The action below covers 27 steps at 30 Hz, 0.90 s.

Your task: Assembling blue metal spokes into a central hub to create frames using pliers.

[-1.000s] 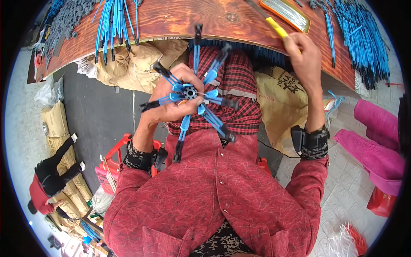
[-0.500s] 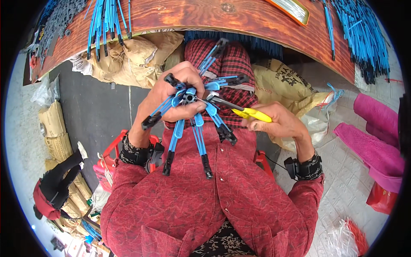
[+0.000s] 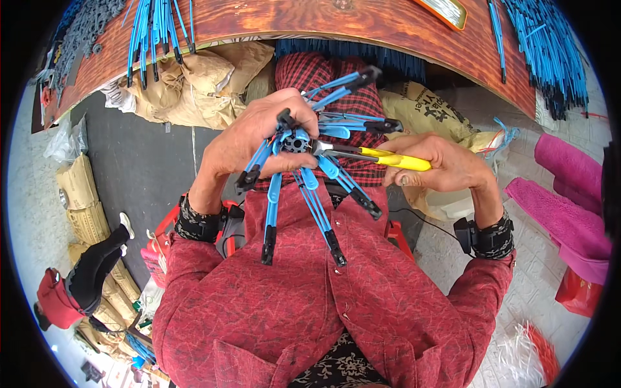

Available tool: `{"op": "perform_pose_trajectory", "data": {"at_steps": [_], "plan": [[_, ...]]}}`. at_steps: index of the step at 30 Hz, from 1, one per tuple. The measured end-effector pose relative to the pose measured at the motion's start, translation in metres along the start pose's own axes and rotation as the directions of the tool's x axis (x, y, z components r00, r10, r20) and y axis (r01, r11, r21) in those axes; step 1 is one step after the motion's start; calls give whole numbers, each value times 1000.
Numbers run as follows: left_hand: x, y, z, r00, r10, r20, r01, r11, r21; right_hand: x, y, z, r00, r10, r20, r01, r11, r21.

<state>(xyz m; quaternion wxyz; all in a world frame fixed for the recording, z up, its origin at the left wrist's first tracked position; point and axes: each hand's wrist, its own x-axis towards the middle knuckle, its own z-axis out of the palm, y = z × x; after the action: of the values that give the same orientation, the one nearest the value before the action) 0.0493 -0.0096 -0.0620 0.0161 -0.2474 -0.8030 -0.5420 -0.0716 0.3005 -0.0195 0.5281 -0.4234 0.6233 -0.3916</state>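
Observation:
My left hand is closed round the middle of an umbrella frame, its fingers and thumb clasping the black notched hub. Blue ribs with black ends fan out from that hub on all sides. In my right hand are pliers with yellow handles. The metal jaws point left and reach the hub's right edge, close to my left thumb. Whether the jaws grip a wire or a rib there is too small to tell. The frame is held above my lap.
Across the far side runs a wooden table with blue ribs at its left, more ribs at its right, and an orange-rimmed tray. Sacks lie underneath. Pink cloths are at right; another person is at far left.
Both hands have shifted to the right with the umbrella frame and the pliers. The pliers now lie more level, their jaws at the hub's right edge.

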Motion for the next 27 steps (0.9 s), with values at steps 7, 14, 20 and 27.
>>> {"op": "perform_pose_trajectory", "data": {"at_steps": [7,14,20,27], "plan": [[-2,-4,-3,999,-29,28,29,1000,-8,3,4,-5,996,-81,-41,71,977,-204],[-8,-11,-10,998,-33,-45,23,980,-200,19,30,14,987,-143,-73,136,986,-98],[-8,-7,-19,995,-100,-9,97,979,-181,29,36,18,974,-195,-119,171,968,-186],[-5,-15,-20,998,-61,24,64,989,-131,25,21,17,969,-172,-175,108,940,-323]]}}
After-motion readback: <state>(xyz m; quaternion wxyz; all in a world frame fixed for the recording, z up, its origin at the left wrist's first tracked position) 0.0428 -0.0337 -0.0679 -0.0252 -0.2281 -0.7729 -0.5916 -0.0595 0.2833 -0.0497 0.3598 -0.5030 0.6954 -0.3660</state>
